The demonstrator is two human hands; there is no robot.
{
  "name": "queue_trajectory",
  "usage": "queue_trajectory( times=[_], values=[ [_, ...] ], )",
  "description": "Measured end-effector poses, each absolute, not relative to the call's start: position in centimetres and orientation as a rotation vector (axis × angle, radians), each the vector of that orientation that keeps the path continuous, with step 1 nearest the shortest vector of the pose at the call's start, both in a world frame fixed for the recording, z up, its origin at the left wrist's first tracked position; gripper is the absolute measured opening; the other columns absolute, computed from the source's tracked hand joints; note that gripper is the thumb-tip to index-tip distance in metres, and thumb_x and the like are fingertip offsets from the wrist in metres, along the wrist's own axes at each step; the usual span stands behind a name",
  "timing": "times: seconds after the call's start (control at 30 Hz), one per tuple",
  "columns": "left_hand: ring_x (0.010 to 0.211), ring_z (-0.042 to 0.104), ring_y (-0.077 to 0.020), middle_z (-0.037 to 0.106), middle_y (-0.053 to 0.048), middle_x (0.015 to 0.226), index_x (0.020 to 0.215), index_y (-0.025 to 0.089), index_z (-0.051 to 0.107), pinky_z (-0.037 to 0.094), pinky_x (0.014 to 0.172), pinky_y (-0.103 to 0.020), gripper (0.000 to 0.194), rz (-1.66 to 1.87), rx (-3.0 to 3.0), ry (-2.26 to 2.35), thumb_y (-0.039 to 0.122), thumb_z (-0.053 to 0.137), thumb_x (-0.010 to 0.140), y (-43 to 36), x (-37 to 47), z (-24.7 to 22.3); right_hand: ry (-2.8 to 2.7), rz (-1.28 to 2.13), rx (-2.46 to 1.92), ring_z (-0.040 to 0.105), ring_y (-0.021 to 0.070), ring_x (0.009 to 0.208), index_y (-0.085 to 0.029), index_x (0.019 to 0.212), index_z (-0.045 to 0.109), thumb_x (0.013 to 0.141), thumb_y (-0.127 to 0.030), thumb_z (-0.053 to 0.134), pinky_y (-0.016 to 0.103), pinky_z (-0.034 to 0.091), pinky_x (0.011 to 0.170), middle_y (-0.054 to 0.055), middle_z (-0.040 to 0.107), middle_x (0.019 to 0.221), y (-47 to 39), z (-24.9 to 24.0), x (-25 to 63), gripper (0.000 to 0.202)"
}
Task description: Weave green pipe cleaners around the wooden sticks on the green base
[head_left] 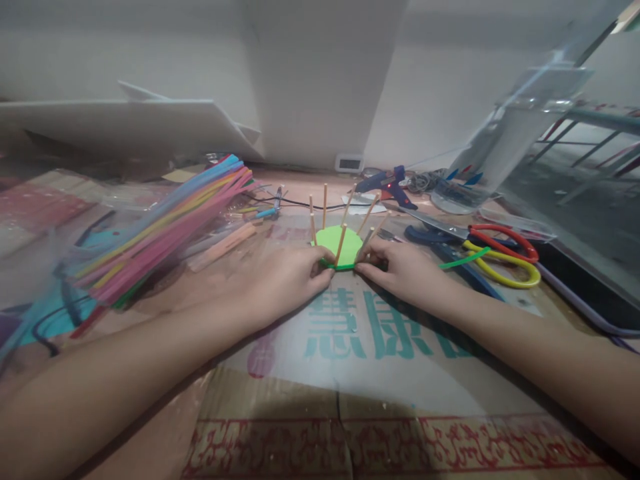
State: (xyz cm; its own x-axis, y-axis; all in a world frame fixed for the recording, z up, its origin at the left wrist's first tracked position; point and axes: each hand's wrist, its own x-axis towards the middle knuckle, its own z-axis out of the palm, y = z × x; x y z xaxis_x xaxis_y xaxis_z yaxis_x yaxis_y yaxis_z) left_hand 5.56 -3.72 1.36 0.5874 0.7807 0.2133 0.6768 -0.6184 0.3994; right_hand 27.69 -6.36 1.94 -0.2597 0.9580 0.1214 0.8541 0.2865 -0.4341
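Observation:
A light green disc (327, 241) lies on the cardboard, with several thin wooden sticks (341, 244) standing up around its rim, some leaning outward. A darker green pipe cleaner (345, 267) runs along the disc's front edge, and its free end sticks out to the right beyond my wrist. At the front left of the disc, my left hand (305, 270) pinches the pipe cleaner against the rim. My right hand (393, 267) has its fingers closed on the same strip at the front right, beside a stick. The fingertips hide part of the rim.
A bundle of coloured pipe cleaners (175, 233) lies at left. Behind the disc are a blue glue gun (390, 185) and a small white display (349, 163). Scissors with red and yellow handles (505, 257), a phone (590, 287) and a clear container (510, 153) are at right.

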Motion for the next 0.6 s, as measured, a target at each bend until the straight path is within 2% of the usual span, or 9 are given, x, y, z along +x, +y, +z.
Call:
queue_trajectory(
  times=[0.33, 0.5, 0.6],
  values=[
    [0.068, 0.064, -0.0177, 0.073, -0.002, 0.081, 0.108, 0.022, 0.069, 0.04, 0.06, -0.029, 0.024, 0.523, 2.577, 1.193, 0.03, 0.054, 0.091, -3.73, 5.38, 1.04, -2.212, 0.362, -1.66, 0.064, 0.0188, 0.073, -0.021, 0.092, 0.067, 0.087, -0.029, 0.061, 0.029, 0.042, 0.064, 0.003, 0.074, 0.085, -6.44, 2.14, 27.52, 0.011],
    [0.075, 0.066, -0.0206, 0.074, -0.003, 0.086, 0.11, 0.022, 0.069, 0.043, 0.065, -0.031, 0.026, 0.536, 2.646, 1.159, 0.029, 0.051, 0.092, -3.91, 5.25, 0.92, -2.197, 0.373, -1.673, 0.067, 0.0216, 0.084, -0.021, 0.105, 0.064, 0.087, -0.032, 0.064, 0.03, 0.044, 0.07, 0.005, 0.075, 0.095, -6.63, 2.18, 27.28, 0.021],
    [0.077, 0.068, -0.0221, 0.075, -0.004, 0.089, 0.111, 0.023, 0.069, 0.045, 0.066, -0.032, 0.027, 0.524, 2.651, 1.164, 0.029, 0.051, 0.092, -3.89, 5.25, 0.89, -2.208, 0.302, -1.661, 0.067, 0.0206, 0.08, -0.02, 0.107, 0.06, 0.088, -0.036, 0.062, 0.029, 0.043, 0.066, 0.005, 0.073, 0.091, -6.95, 1.93, 27.56, 0.025]
  ],
)
